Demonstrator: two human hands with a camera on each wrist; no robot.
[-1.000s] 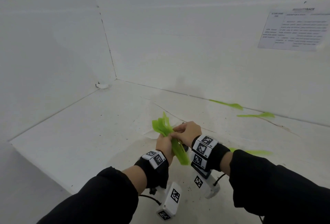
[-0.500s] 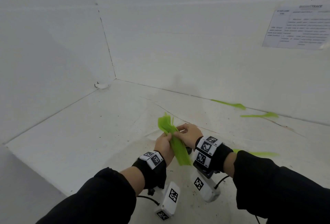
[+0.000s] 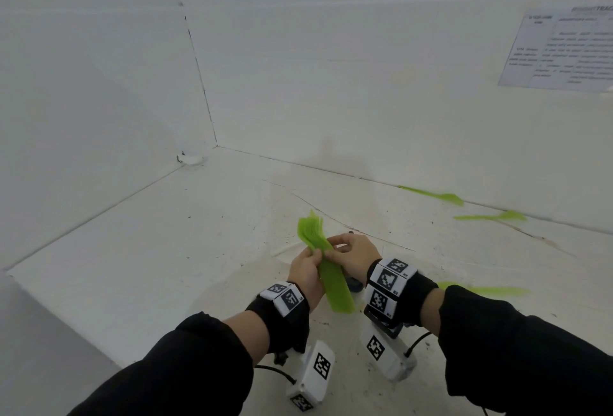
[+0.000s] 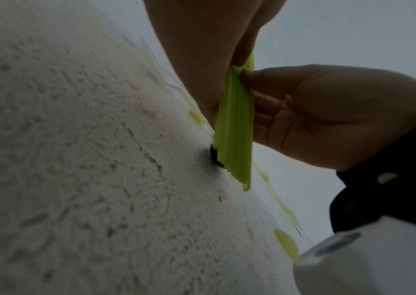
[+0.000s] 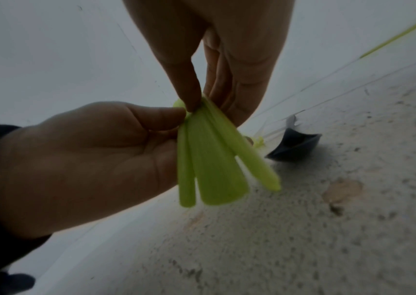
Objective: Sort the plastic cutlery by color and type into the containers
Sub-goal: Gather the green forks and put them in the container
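Pinching green cutlery bundle (image 3: 326, 259), both hands (image 3: 306, 271) (image 3: 355, 258) hover mid-table (image 3: 166, 249).

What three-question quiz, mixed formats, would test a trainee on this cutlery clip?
1. True or false: the bundle of green cutlery lies flat on the table.
2. Which hands hold the bundle? A) left only B) right only C) both
3. Fill in: besides the bundle, the head view shows ___ loose green pieces on the table.

Key:
1. False. It is held above the table.
2. C. The left hand and right hand both pinch it.
3. Three: two by the back wall, one behind the right sleeve.
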